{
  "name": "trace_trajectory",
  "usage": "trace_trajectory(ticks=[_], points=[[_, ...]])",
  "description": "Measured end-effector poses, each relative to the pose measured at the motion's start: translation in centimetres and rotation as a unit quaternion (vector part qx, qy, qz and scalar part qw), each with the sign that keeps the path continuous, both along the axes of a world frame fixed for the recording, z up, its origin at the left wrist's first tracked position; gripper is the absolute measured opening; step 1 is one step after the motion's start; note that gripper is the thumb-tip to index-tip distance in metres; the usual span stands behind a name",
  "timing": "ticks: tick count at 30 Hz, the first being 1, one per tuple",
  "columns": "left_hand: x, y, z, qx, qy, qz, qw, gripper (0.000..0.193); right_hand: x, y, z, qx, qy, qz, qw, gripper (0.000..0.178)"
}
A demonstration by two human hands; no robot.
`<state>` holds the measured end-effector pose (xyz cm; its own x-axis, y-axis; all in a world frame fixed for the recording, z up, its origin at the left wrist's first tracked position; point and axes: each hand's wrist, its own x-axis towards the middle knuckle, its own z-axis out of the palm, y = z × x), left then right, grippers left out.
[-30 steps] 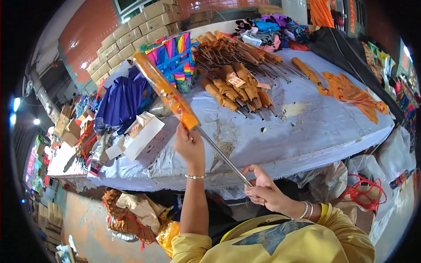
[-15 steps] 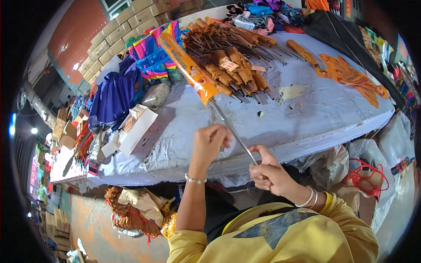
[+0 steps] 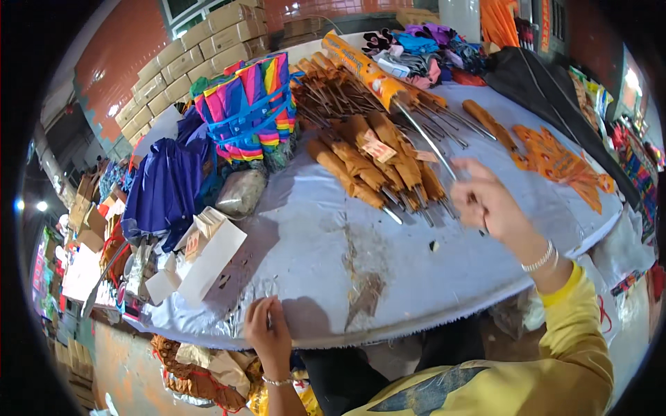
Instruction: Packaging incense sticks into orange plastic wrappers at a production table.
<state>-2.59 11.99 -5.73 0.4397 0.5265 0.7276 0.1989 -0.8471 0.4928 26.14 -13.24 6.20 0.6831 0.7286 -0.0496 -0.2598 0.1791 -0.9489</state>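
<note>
My right hand [image 3: 487, 202] is closed around the bare metal shaft of a folded orange umbrella [image 3: 366, 71]. The umbrella slants up and to the left, its printed cloth end above a pile of other folded orange-brown umbrellas [image 3: 357, 156]. A paper tag [image 3: 378, 148] lies on the nearer ones. By the table's front edge, my left hand [image 3: 269, 331] is curled, with nothing seen in its fingers. Another rolled orange umbrella [image 3: 489, 123] lies to the right, beside flat orange printed pieces [image 3: 558, 163].
On the left of the table [image 3: 416, 277] are a rainbow-striped bundle [image 3: 246, 114], dark blue cloth [image 3: 166, 184], a clear plastic packet [image 3: 241, 194] and a white box [image 3: 215, 256]. Black cloth [image 3: 538, 90] drapes the right side. Cartons [image 3: 184, 69] are stacked behind.
My right hand has carried the umbrella up, forward and to the right over the pile. My left hand has moved away from the shaft, down and left to the table edge. The view has shifted.
</note>
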Motion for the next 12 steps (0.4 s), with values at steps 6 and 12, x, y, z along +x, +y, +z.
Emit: trace_trajectory(ticks=[6,12], points=[[0.8,-0.5,0.8,-0.071,-0.006,0.02,0.997,0.009,17.2,15.6,2.7,0.07,-0.104,0.032,0.992,0.009],[0.9,0.2,-0.1,-0.081,0.01,0.039,0.996,0.011,30.2,27.7,1.4,0.104,-0.478,0.047,0.871,0.005]])
